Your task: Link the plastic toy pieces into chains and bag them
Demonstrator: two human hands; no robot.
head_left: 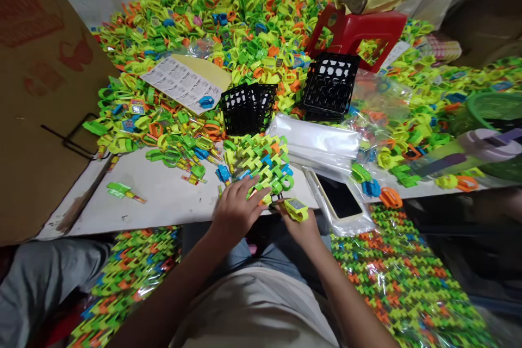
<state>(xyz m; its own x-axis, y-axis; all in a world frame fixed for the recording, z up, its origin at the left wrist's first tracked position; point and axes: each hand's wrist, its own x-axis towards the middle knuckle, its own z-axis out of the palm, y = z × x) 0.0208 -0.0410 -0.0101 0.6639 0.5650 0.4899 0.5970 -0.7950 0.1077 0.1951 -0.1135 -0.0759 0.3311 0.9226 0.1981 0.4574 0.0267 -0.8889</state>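
Note:
A black grid tray filled with rows of green, yellow, orange and blue plastic toy watches (265, 160) sits at the table's front edge. My left hand (238, 209) lies over its near left part, fingers stretched out and touching the watches. At the tray's near right corner, my right hand (302, 228) is closed on a yellow toy watch (297, 209) with a grey face; its fingertips are partly hidden. Left of the tray lie loose watches with candy-filled tubes (191, 168).
A huge heap of toy watches (244, 27) covers the back. Empty black trays (332, 84), clear bags (314, 141), a phone (338, 196), a label sheet (183, 81), a red stool (359, 32) and a bottle (468, 149) surround the work. A cardboard box (49, 92) stands left.

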